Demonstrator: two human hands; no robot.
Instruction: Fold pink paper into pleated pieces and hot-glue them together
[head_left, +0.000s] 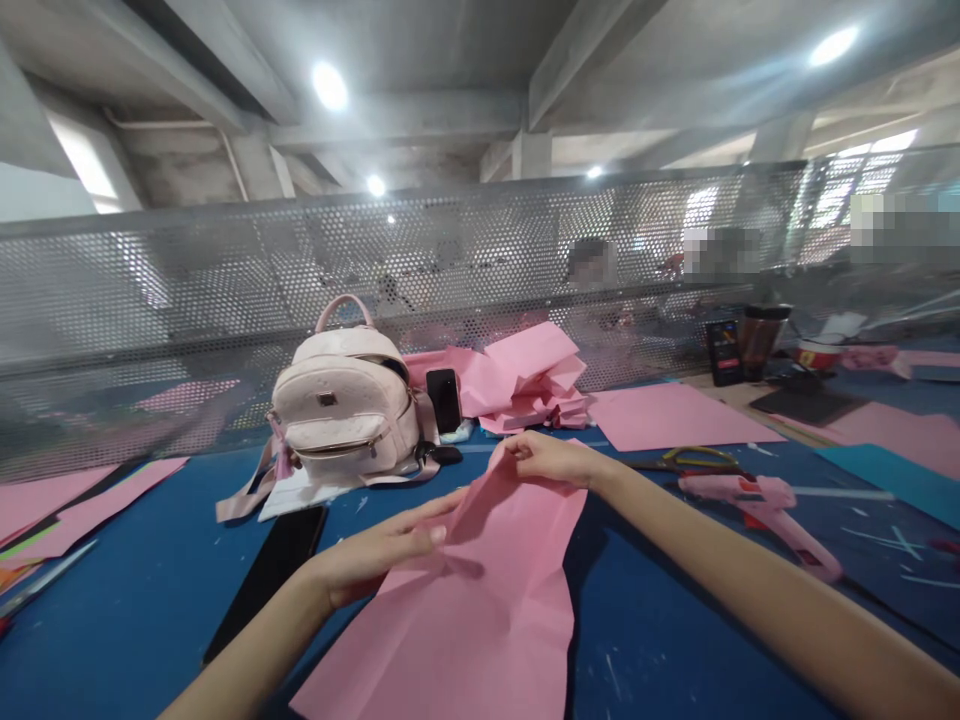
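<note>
A creased sheet of pink paper point(501, 620) lies in front of me, its far end lifted off the blue table. My right hand point(546, 460) pinches that far edge near the top. On the sheet's left side, my left hand point(397, 545) grips the edge, thumb on top and the other fingers underneath. A black phone point(266, 580) lies flat beside my left forearm. Past the right forearm are a pink glue gun point(769, 510) and scissors with yellow handles point(697, 458).
A pale backpack point(349, 405) and a heap of folded pink paper point(525, 380) stand along a perforated metal screen point(480, 230). Another phone point(444, 400) leans between them. A flat pink sheet point(679, 415) lies right, with a dark cup point(763, 340) behind it. People are beyond the screen.
</note>
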